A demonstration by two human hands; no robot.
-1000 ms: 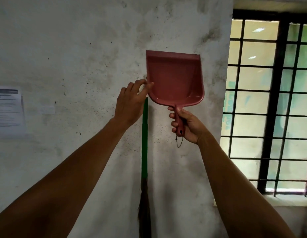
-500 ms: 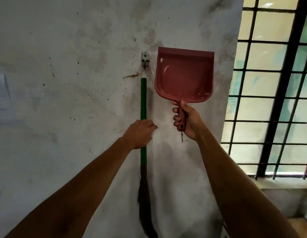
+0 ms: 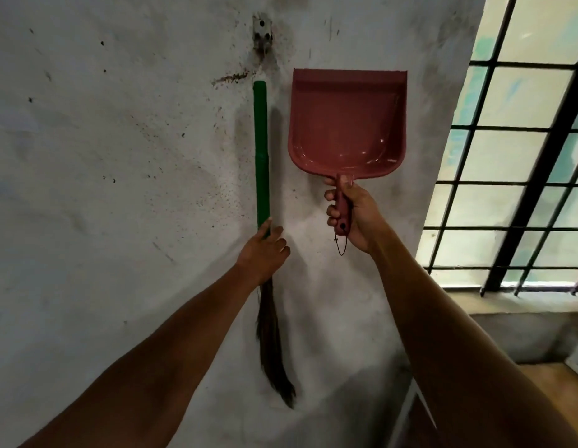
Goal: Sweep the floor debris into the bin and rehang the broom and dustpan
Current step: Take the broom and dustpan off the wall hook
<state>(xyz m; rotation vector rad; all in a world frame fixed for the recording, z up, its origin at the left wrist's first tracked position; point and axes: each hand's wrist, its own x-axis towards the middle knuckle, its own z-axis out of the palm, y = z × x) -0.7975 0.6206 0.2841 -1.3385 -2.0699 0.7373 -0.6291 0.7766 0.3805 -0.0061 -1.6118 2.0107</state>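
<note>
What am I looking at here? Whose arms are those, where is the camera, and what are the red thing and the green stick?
The camera sits on a person's head and looks forward and down, so the two arms reaching in from the bottom are that person's own. There is only this one view. They face a stained wall, not a table. The green stick is a broom; it hangs down the wall below a small metal hook, with its dark bristles at the bottom. The left hand is at the handle's lower end, and I cannot tell if it grips. The right hand grips the handle of a red dustpan, held up beside the broom. A barred window is on the right.
</note>
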